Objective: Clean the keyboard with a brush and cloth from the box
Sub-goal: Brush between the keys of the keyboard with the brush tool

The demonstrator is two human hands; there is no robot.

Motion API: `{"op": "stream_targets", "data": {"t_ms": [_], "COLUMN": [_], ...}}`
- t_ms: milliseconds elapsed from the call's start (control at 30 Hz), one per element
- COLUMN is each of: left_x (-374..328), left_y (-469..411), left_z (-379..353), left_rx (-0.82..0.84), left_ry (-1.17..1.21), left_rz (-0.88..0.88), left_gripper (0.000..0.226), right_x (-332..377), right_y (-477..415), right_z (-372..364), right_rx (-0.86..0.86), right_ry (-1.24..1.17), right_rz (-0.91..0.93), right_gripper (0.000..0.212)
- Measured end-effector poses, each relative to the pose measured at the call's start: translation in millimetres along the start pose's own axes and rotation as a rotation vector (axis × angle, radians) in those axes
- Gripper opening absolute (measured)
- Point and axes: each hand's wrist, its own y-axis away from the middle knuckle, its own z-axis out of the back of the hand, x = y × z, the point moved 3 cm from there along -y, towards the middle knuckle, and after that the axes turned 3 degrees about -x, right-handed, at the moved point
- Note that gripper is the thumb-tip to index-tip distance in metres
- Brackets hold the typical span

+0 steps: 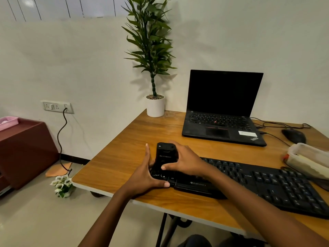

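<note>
The black keyboard (267, 182) lies along the near edge of the wooden table (124, 157). At its left end sits a glossy black oblong object (166, 152), like a phone, pointing away from me. My right hand (185, 163) reaches over it, thumb on its near left side and fingers curled round its far right edge. My left hand (146, 177) lies against the object's left side with straight fingers, its thumb on the keyboard's front edge. A translucent plastic box (309, 159) stands at the far right. No brush or cloth shows.
An open black laptop (222, 113) stands at the back of the table, with a black mouse (293, 136) and cables to its right. A potted plant (155, 106) occupies the back left corner. A brown cabinet (25, 150) stands on the floor at left.
</note>
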Motion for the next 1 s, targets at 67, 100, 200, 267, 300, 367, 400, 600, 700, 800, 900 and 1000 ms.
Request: {"op": "stream_targets", "data": {"t_ms": [67, 100, 200, 267, 300, 367, 400, 600, 700, 800, 900, 1000], "left_x": [0, -1, 2, -1, -3, -7, -7, -3, -3, -6, -7, -5], "left_y": [0, 0, -1, 0, 1, 3, 2, 0, 1, 3, 5, 2], "left_z": [-1, -1, 1, 0, 0, -2, -2, -2, -2, -2, -2, 0], "left_rx": [-0.003, -0.004, -0.013, -0.016, -0.019, -0.017, -0.016, -0.024, -0.017, -0.013, 0.004, 0.009], "left_ry": [0.008, 0.007, -0.009, -0.020, -0.018, -0.005, -0.004, -0.014, -0.022, -0.047, -0.068, -0.093], "left_rz": [0.010, 0.006, 0.017, 0.025, 0.033, 0.044, 0.043, 0.038, 0.030, 0.023, 0.005, -0.031], "left_gripper": [0.136, 0.137, 0.141, 0.141, 0.141, 0.140, 0.141, 0.139, 0.139, 0.138, 0.136, 0.135], "right_x": [-3, -2, 5, 4, 1, -15, -25, -47, -30, -12, -1, 1], "right_y": [3, 1, -11, -23, -31, -42, -43, -27, -25, -23, -16, 0], "right_z": [14, 17, 5, -2, 1, 13, 17, 9, 3, 6, 10, -5], "right_rx": [0.075, 0.085, 0.042, -0.023, -0.080, -0.213, -0.254, -0.378, -0.309, -0.185, -0.198, -0.112], "right_ry": [0.013, 0.062, 0.110, 0.114, 0.172, 0.389, 0.441, 0.182, 0.004, -0.044, -0.122, -0.184], "right_rz": [-0.015, -0.006, 0.057, 0.039, 0.016, -0.031, -0.056, -0.067, -0.044, -0.035, -0.027, -0.062], "right_gripper": [0.056, 0.052, 0.049, 0.056, 0.058, 0.056, 0.054, 0.047, 0.052, 0.051, 0.051, 0.050]}}
